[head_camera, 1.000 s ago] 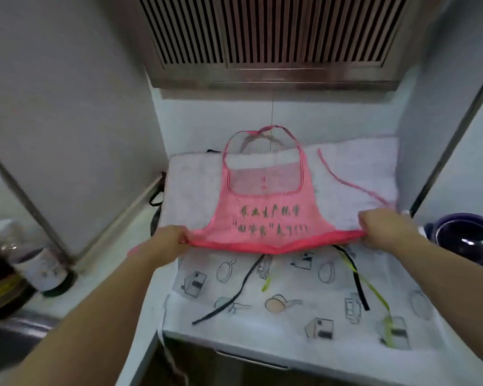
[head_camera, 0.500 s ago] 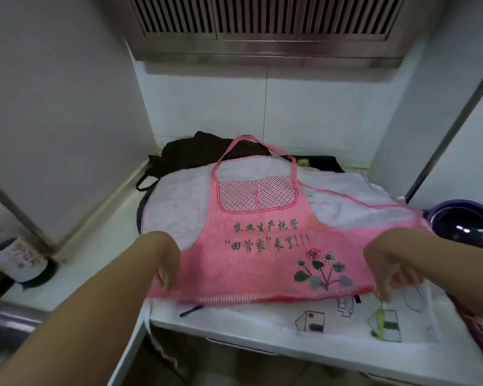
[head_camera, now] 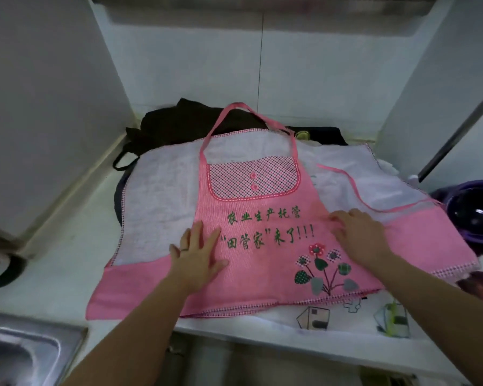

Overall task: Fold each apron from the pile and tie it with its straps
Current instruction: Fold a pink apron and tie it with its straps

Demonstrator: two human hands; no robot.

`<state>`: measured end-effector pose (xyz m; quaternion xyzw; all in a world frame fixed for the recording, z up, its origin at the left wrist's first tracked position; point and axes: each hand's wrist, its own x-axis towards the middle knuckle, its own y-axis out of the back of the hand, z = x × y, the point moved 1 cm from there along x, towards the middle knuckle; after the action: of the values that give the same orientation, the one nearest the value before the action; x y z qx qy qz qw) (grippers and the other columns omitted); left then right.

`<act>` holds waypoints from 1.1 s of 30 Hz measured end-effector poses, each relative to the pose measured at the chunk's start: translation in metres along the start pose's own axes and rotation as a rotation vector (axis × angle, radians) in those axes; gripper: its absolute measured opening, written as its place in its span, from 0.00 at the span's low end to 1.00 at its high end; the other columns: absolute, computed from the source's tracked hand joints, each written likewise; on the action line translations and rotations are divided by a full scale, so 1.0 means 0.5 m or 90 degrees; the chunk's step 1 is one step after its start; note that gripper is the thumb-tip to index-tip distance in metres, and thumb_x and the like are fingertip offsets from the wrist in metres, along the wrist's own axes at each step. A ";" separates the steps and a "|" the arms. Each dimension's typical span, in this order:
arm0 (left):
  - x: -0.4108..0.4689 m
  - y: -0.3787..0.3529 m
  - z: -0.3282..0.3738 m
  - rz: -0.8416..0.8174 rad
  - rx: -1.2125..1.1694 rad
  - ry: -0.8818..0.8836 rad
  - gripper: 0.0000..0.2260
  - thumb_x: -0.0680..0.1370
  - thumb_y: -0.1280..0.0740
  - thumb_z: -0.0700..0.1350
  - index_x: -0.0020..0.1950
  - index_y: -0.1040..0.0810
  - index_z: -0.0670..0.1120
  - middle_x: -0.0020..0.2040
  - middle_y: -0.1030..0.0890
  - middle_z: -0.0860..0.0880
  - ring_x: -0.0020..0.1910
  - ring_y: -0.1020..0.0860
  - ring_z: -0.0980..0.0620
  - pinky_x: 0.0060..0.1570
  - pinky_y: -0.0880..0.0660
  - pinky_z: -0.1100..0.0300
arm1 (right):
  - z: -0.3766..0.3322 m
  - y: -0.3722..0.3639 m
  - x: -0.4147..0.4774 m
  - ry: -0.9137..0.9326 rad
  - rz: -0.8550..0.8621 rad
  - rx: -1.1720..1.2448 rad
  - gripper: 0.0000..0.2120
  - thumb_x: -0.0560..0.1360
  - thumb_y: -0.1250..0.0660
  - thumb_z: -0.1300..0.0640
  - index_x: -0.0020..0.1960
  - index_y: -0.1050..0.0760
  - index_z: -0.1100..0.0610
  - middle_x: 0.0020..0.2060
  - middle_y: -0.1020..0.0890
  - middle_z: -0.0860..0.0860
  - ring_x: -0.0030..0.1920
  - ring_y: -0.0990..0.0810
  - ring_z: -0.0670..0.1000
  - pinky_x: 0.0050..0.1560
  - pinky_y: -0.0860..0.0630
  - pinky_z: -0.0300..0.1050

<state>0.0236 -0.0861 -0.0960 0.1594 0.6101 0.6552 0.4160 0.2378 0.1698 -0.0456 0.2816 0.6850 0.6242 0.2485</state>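
Note:
A pink apron (head_camera: 262, 271) with green lettering, a checked bib pocket and a flower patch lies spread flat on top of the pile. Its neck loop (head_camera: 236, 107) points to the back wall, and a thin pink strap (head_camera: 354, 188) curls across the right side. My left hand (head_camera: 197, 256) presses flat on the apron left of the lettering, fingers straight. On the apron's right half my right hand (head_camera: 360, 235) rests flat, fingers spread. Under it lie a white apron (head_camera: 162, 201), a printed white apron (head_camera: 346, 321) and a dark apron (head_camera: 179, 121).
A steel sink (head_camera: 20, 355) sits at the lower left. A purple bowl (head_camera: 474, 213) stands at the right edge of the counter. A bottle base (head_camera: 0, 268) is at far left. The grey walls close in on both sides, with a hood above.
The pink apron, held folded by both hands, was pulled open toward the counter's front edge and laid flat. Both hands let go of its edge and now press on it.

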 end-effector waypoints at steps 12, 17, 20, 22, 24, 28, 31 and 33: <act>-0.046 -0.081 -0.023 0.073 0.013 -0.027 0.40 0.65 0.70 0.75 0.75 0.63 0.62 0.74 0.72 0.52 0.73 0.69 0.47 0.67 0.70 0.41 | 0.007 -0.044 -0.054 0.196 0.065 -0.133 0.22 0.76 0.43 0.46 0.68 0.31 0.52 0.63 0.24 0.57 0.63 0.26 0.59 0.65 0.38 0.69; -0.065 -0.115 -0.025 0.010 0.061 -0.075 0.41 0.62 0.77 0.74 0.74 0.65 0.63 0.74 0.69 0.55 0.74 0.68 0.49 0.70 0.67 0.36 | 0.000 -0.071 -0.055 0.216 -0.157 -0.112 0.42 0.70 0.69 0.29 0.76 0.45 0.47 0.75 0.41 0.52 0.75 0.42 0.56 0.70 0.50 0.64; -0.064 -0.120 -0.032 -0.010 0.052 -0.052 0.45 0.59 0.79 0.75 0.75 0.64 0.62 0.74 0.69 0.55 0.71 0.70 0.51 0.70 0.66 0.36 | 0.052 -0.059 -0.025 0.070 -0.128 -0.081 0.45 0.67 0.72 0.27 0.77 0.54 0.48 0.77 0.51 0.57 0.76 0.48 0.59 0.73 0.49 0.60; -0.063 -0.114 -0.028 -0.017 0.054 -0.056 0.47 0.58 0.79 0.75 0.75 0.64 0.62 0.75 0.68 0.54 0.72 0.69 0.51 0.69 0.66 0.36 | 0.093 -0.031 0.011 -0.026 -0.078 -0.060 0.36 0.76 0.56 0.34 0.77 0.49 0.53 0.76 0.48 0.61 0.74 0.43 0.63 0.71 0.43 0.59; -0.061 -0.108 -0.021 -0.027 0.058 -0.056 0.48 0.57 0.80 0.75 0.76 0.63 0.61 0.77 0.65 0.53 0.75 0.66 0.48 0.68 0.66 0.36 | 0.129 0.008 0.047 -0.119 0.016 0.013 0.29 0.78 0.41 0.46 0.74 0.40 0.59 0.71 0.40 0.64 0.67 0.35 0.67 0.67 0.35 0.61; -0.061 -0.102 -0.017 -0.011 0.060 -0.078 0.47 0.61 0.77 0.75 0.77 0.58 0.59 0.79 0.60 0.51 0.77 0.59 0.46 0.70 0.63 0.37 | 0.116 0.059 0.060 -0.095 0.082 0.048 0.22 0.75 0.36 0.52 0.65 0.29 0.62 0.63 0.27 0.64 0.62 0.29 0.65 0.63 0.32 0.60; -0.075 -0.091 -0.018 0.042 0.047 -0.173 0.39 0.71 0.66 0.74 0.78 0.50 0.58 0.78 0.49 0.51 0.77 0.50 0.47 0.73 0.58 0.41 | 0.027 0.052 -0.015 0.169 0.009 0.047 0.25 0.74 0.42 0.42 0.65 0.26 0.55 0.64 0.25 0.56 0.64 0.29 0.57 0.68 0.37 0.53; -0.090 -0.094 -0.023 0.069 0.072 -0.278 0.35 0.75 0.55 0.73 0.77 0.43 0.56 0.76 0.41 0.50 0.75 0.42 0.48 0.74 0.53 0.43 | -0.022 0.018 -0.086 0.358 -0.128 -0.002 0.26 0.72 0.43 0.40 0.67 0.29 0.51 0.65 0.26 0.50 0.64 0.29 0.51 0.68 0.36 0.49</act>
<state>0.0589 -0.1315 -0.1286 0.3527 0.5319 0.5915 0.4927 0.2615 0.1326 -0.0363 0.0283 0.7506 0.6510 0.1097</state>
